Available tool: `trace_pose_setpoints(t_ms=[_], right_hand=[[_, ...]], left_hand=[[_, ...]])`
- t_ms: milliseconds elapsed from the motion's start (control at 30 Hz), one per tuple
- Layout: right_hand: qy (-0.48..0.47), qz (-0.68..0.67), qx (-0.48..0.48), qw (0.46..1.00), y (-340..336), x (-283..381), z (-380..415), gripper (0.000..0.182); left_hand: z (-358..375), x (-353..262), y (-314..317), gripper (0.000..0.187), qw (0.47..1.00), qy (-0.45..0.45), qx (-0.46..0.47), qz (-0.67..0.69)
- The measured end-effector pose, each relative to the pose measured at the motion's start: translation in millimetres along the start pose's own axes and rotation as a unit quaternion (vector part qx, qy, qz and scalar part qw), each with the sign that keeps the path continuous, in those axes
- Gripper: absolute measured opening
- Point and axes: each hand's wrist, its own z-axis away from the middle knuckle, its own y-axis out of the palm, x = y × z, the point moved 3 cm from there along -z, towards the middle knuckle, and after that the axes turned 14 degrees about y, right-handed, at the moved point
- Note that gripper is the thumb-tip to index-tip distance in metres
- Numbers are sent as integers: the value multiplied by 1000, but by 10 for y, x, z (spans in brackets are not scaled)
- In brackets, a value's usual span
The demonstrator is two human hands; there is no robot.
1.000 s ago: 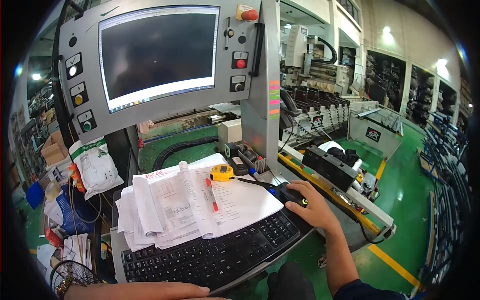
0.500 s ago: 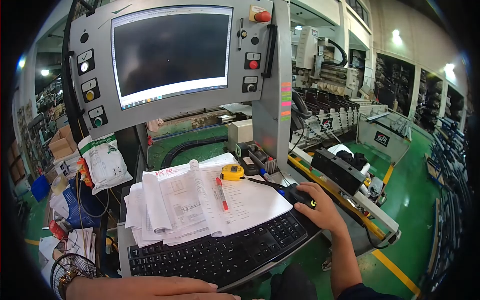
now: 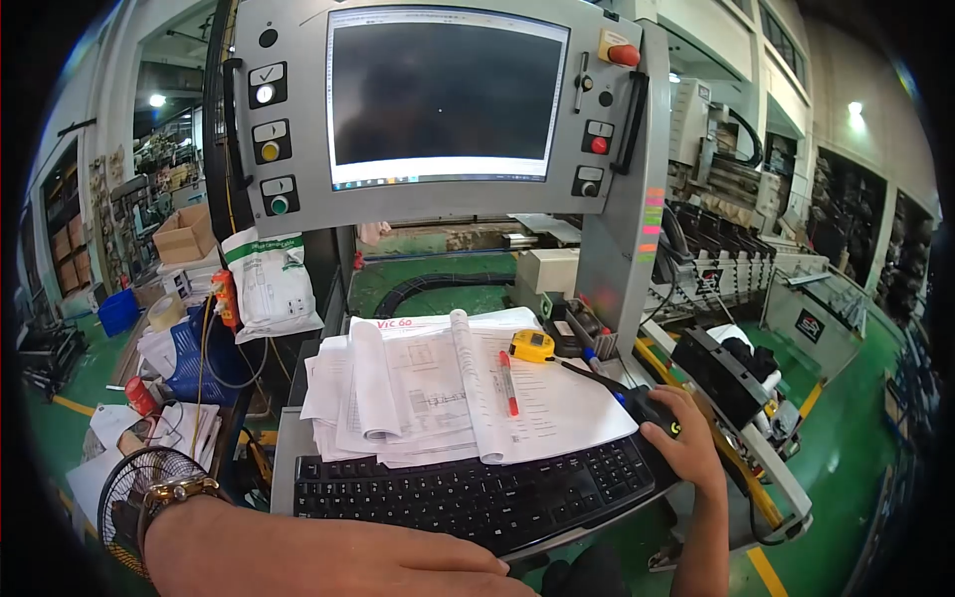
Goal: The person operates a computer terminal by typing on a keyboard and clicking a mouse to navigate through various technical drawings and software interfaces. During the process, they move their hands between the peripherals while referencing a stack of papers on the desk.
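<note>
My right hand [image 3: 684, 430] is wrapped over a black computer mouse [image 3: 652, 410] at the right end of the console shelf. My left hand [image 3: 428, 557] stretches across the bottom of the view with fingers extended, in front of the black keyboard [image 3: 477, 502] and hiding part of its near edge. A wristwatch [image 3: 179, 490] is on that wrist. Printed sheets [image 3: 423, 383] with curled pages cover the back of the keyboard. On them lie a red marker [image 3: 508, 383] and a yellow tape measure [image 3: 532, 346]. Above, the monitor [image 3: 443, 95] shows a mostly dark window with a cursor.
Push buttons and a red emergency stop [image 3: 624, 55] flank the monitor. A white plastic bag [image 3: 274, 284] hangs at the left, above a cluttered side table with a blue basket [image 3: 204, 358] and a small fan [image 3: 124, 512]. Machinery [image 3: 731, 249] stands to the right.
The view has turned left, so the console sits further right in the picture. My left hand now overlaps more of the keyboard's front edge. My right hand stays on the mouse.
</note>
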Motion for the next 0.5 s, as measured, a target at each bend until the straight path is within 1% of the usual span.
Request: trace_pose_setpoints(t_ms=[133,200,233,300,400,500], right_hand=[[5,-1,-4,1000,-9,44,12,61],[0,-1,-3,1000,-8,25,0,61],[-3,0,-4,1000,-1,11,-2,60],[-3,-3,-5,1000,10,-24,3,60],[-4,-2,-4,1000,2,6,-4,60],[13,-13,3,1000,-2,57,6,60]], left_hand=[[-35,1,-48,52,999,-11,-14,27],[-6,-5,-33,51,1000,9,-1,5],[45,23,-5,51,999,33,22,-20],[69,34,25,51,998,49,21,-33],[34,-7,28,51,999,13,-31,-6],[14,-38,-7,51,999,5,-31,-6]])
